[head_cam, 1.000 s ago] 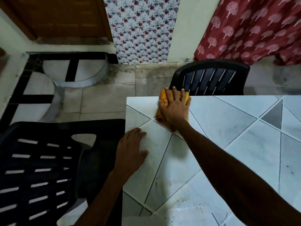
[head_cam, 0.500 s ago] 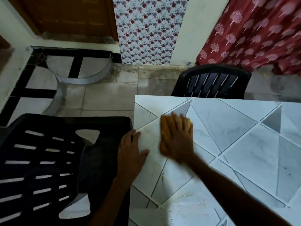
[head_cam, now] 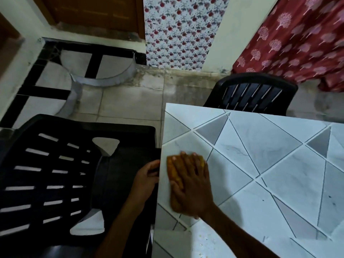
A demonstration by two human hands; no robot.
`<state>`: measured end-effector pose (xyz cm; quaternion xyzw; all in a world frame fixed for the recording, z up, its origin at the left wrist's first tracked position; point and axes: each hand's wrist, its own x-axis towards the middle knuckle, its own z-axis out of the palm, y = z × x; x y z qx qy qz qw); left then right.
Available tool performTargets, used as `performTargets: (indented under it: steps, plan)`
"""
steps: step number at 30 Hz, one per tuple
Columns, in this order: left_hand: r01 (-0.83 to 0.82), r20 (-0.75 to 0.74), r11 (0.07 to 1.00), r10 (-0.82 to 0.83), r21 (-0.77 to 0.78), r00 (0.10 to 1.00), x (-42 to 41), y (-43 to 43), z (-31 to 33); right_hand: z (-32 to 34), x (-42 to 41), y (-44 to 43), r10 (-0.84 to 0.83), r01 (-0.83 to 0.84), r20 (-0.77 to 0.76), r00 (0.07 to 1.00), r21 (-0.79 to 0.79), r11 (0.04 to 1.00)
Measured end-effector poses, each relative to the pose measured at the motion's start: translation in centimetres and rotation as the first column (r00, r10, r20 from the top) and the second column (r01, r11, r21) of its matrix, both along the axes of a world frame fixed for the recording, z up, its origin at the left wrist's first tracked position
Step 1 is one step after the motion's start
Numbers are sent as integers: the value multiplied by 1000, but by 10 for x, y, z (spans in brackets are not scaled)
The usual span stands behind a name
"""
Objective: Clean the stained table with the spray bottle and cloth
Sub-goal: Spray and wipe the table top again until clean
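Back from the far left corner, the right grip [head_cam: 191,185] and the cloth [head_cam: 174,168] under it now sit nearer, close to the left edge of the surface [head_cam: 260,146]. The left grip [head_cam: 146,180] has slid off the top to that same edge.

Nearest, by the near edge, yellowish specks [head_cam: 202,239] dot the white tiles. Just beyond them the right grip lies flat with fingers straight and together, palm down, pressing the orange cloth onto the surface. The cloth shows past the fingertips and along the thumb side. The picture is slightly blurred around it.

Just beside it, the left grip has its thumb and fingers bent round the left edge of the surface, holding it.

Left of the surface stands a black slatted chair [head_cam: 55,174], its seat close against that edge. A second black chair [head_cam: 251,94] stands at the far edge. Beyond lie the tiled floor [head_cam: 130,101], a floral panel [head_cam: 182,30], a red patterned curtain [head_cam: 297,43] and a wooden door [head_cam: 93,12].
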<state>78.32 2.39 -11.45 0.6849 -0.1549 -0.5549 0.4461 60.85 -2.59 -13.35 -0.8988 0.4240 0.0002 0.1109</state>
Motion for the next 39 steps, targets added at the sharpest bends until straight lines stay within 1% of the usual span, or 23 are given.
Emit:
performTargets:
  steps: [2,4,7,9,10,12,13,15,18,19,21,23,24,25,27,29,30,32,34,37,39]
  plan:
    - [-39,-79,999,40,11,996,1,2,4,-1,13,-32,-56,56,-9,998,-2,998]
    - [-72,-119,997,76,37,990,2,7,3,-2,52,-87,-188,187,-9,982,-23,982]
    - [-71,-149,996,79,54,986,0,18,1,3,117,-165,-355,356,-24,934,73,932]
    - [-70,-176,994,83,82,981,1,26,0,5,139,-179,-408,412,-54,911,98,906]
    - [-83,-191,992,101,99,976,2,29,1,5,141,-174,-404,408,-53,913,89,909]
    - [-114,-230,986,139,121,963,6,36,3,5,128,-138,-327,326,2,945,59,943]
    - [-130,-243,982,159,134,957,9,38,4,6,116,-112,-279,277,33,960,41,960]
    - [-143,-242,977,179,159,954,13,41,8,4,87,-48,-241,240,62,969,28,970]
    - [-117,-206,978,153,175,967,20,41,16,5,36,48,-138,138,-7,990,-4,990]
    - [-83,-197,980,119,182,973,23,40,18,6,19,72,-123,123,-1,992,-21,992]
    - [-3,-192,981,42,196,981,24,37,17,7,-9,87,-133,134,33,991,-19,991]
    - [71,-210,979,-30,193,977,19,38,16,7,-14,66,-189,188,-18,982,-19,982]
    - [103,-218,978,-62,183,974,16,39,16,6,-6,47,-257,256,-51,965,-24,966]
    - [116,-219,978,-76,174,973,13,41,17,4,8,20,-344,343,-50,938,-27,939]
    - [97,-216,981,-60,167,975,9,45,18,4,44,-31,-500,500,-28,866,20,866]
    - [78,-213,984,-42,163,976,8,49,19,3,72,-50,-542,543,-38,839,50,838]
    - [64,-212,986,-31,154,977,9,49,21,2,80,-45,-513,513,-27,858,55,856]
    - [51,-193,990,-25,132,981,10,53,23,3,76,7,-411,410,28,911,40,911]
    - [64,-136,991,-47,121,990,11,58,24,5,50,83,-331,331,53,942,11,944]
    - [117,-41,986,-113,118,993,13,69,20,0,-4,170,-349,349,2,937,-6,937]
    - [155,-40,983,-151,95,988,10,77,19,1,-32,196,-368,368,-28,930,16,930]
